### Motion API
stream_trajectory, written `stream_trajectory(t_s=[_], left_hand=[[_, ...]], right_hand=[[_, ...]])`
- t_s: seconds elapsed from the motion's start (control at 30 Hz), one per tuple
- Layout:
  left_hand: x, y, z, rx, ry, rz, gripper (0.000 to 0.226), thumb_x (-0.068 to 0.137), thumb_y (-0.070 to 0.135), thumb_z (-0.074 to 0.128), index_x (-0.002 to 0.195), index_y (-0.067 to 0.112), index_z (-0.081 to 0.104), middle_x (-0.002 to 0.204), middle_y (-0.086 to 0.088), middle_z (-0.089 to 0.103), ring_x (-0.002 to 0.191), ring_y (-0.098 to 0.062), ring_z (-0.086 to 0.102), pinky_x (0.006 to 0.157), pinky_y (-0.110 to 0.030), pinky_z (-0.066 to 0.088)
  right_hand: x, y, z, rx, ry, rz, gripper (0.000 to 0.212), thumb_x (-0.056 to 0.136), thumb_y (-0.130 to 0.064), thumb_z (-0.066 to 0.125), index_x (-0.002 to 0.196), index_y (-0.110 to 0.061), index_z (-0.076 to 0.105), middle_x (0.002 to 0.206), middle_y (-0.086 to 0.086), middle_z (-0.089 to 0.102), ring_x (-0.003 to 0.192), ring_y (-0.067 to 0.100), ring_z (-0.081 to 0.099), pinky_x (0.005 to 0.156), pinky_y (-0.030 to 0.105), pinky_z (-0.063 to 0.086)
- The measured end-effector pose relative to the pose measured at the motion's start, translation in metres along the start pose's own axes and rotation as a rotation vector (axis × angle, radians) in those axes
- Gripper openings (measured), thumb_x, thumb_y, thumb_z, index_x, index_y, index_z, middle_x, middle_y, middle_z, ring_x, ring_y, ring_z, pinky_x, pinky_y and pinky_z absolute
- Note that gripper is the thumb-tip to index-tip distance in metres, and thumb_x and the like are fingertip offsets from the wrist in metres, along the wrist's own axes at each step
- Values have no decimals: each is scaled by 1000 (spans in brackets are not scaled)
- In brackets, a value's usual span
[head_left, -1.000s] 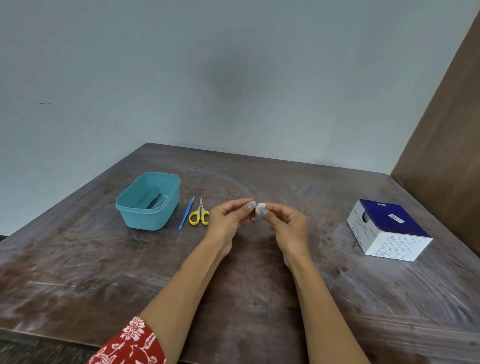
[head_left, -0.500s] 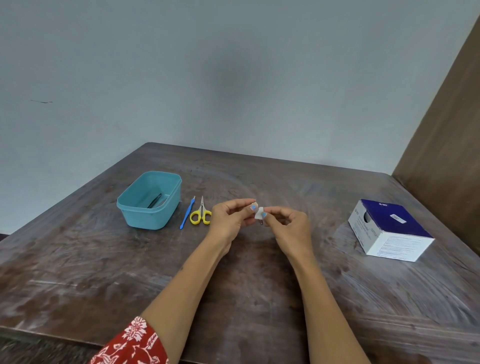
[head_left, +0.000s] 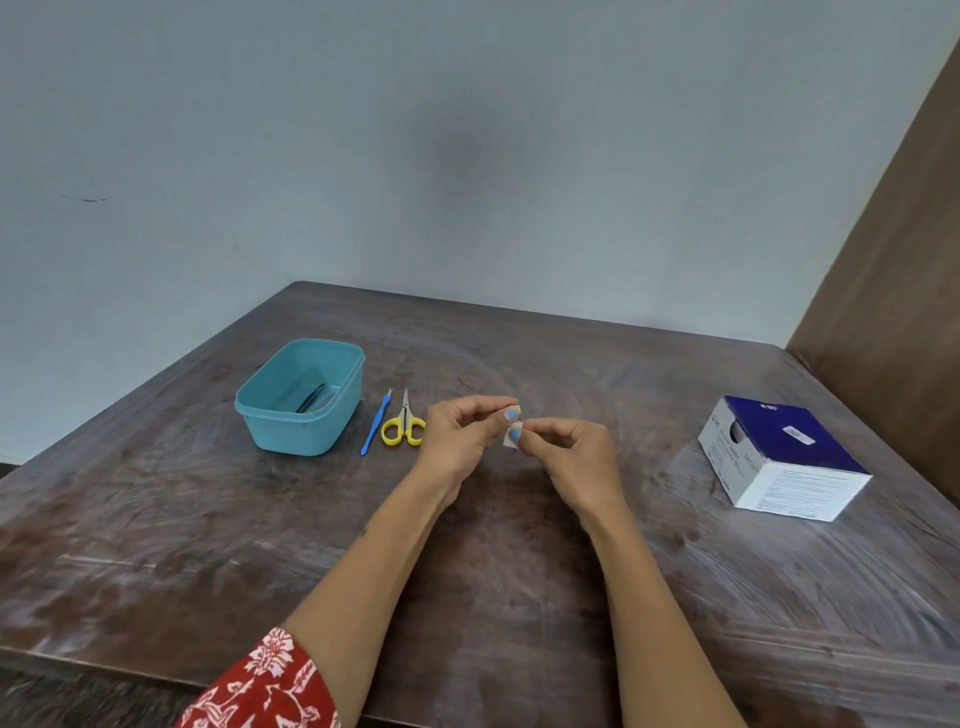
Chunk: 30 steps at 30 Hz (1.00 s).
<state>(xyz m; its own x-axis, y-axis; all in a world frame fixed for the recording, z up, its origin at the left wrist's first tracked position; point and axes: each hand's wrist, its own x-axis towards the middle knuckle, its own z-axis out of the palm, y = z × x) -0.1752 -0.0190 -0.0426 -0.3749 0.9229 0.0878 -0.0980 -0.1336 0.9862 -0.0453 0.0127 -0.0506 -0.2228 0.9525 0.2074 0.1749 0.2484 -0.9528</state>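
Desk (head_left: 156, 519): dark wood, worn and pale-streaked, set against a grey-blue wall, with a brown panel at its right. Box (head_left: 779, 462): cardboard, navy top, white printed sides, on the desk well to the right of the hands, an opening in its left face. Tub (head_left: 296, 434): teal plastic, rectangular, open, far left on the desk; a dark slim tool (head_left: 311, 397) lies inside it, type not clear. Sleeve (head_left: 265, 680): red with white floral print, on the left arm at the bottom edge. Left hand (head_left: 457, 436): raised just above mid-desk, fingers curled, thumb and forefinger pinching the upper part of the white piece. Right hand (head_left: 576, 457): just beside the left, thumb tips almost touching, fingers curled, thumb and forefinger pinching the lower part of the same piece. Scissors (head_left: 402, 428): small, yellow handles, blades closed and pointing away, flat on the desk between tub and left hand. Blue tool (head_left: 375, 426): thin, pointed, lying just left of the scissors, parallel to them. White piece (head_left: 508, 441): small, flat, squarish, held off the desk between both hands, mostly hidden by the thumbs.
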Motion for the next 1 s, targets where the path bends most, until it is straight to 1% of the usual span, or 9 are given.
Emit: stream_trajectory(t_s=[0.13, 0.27, 0.33, 0.43, 0.6, 0.7, 0.83, 0.93, 1.0], left_hand=[[1, -1, 0, -4, 16, 14, 13, 81, 6, 67, 93, 8, 71, 77, 2, 69, 59, 8, 61, 52, -5, 44], [2, -2, -1, -47, 36, 3, 16, 83, 3, 64, 98, 1, 69, 78, -1, 68, 68, 0, 64, 66, -12, 51], [2, -1, -1, -53, 28, 2, 16, 83, 4, 64, 98, 2, 68, 79, -1, 68, 64, 3, 63, 58, -8, 47], [0, 0, 1, -59, 38, 13, 18, 83, 4, 64, 100, -1, 67, 78, -2, 67, 51, 9, 57, 46, -4, 38], [0, 0, 1, -40, 43, 13, 18, 83, 6, 64, 100, 1, 68, 75, 1, 66, 46, 10, 53, 46, -2, 37], [-1, -1, 2, -20, 24, 18, 12, 82, 6, 66, 93, 7, 70, 75, 4, 67, 51, 9, 56, 47, -3, 39], [0, -1, 1, -2, 30, 26, 11, 81, 6, 67, 87, 14, 70, 83, 2, 70, 76, 0, 63, 63, -7, 47], [0, -1, 1, 10, 33, 32, 13, 81, 3, 66, 88, 14, 70, 85, 2, 70, 79, -3, 64, 66, -9, 50], [0, -1, 0, 4, 27, 38, 14, 81, 3, 66, 87, 15, 70, 84, 2, 70, 78, -3, 64, 67, -9, 50]], right_hand=[[-1, -1, 2, 37, -10, -14, 8, 79, -20, 75, 80, -27, 76, 74, -8, 74, 73, 5, 70, 69, 19, 51], [-1, 0, 3, 40, -43, 25, 13, 81, -16, 72, 81, -28, 76, 73, -9, 73, 73, 4, 68, 68, 22, 52], [0, -1, 3, 200, -46, 62, 14, 84, -12, 69, 86, -25, 75, 77, -6, 75, 73, 5, 68, 62, 21, 53], [1, -3, 3, 374, -5, 108, 14, 86, -8, 65, 97, -11, 73, 79, -2, 75, 74, 10, 70, 59, 22, 55], [2, -4, 0, 522, 53, 148, 17, 88, -3, 61, 104, -3, 68, 86, 9, 70, 70, 14, 70, 63, 23, 58], [1, -4, 0, 490, 5, 137, 19, 87, 2, 61, 104, -2, 67, 82, 6, 72, 69, 12, 70, 65, 21, 57], [1, -4, 3, 438, -3, 119, 15, 88, 0, 60, 96, -6, 71, 78, 6, 74, 74, 17, 71, 66, 22, 58], [-1, -7, 4, 453, -14, 104, 9, 82, -6, 70, 84, -14, 74, 78, 10, 74, 74, 19, 70, 68, 25, 58], [-2, -6, 4, 419, -32, 84, 11, 77, -6, 75, 85, -14, 74, 78, 9, 75, 73, 18, 70, 70, 26, 59]])
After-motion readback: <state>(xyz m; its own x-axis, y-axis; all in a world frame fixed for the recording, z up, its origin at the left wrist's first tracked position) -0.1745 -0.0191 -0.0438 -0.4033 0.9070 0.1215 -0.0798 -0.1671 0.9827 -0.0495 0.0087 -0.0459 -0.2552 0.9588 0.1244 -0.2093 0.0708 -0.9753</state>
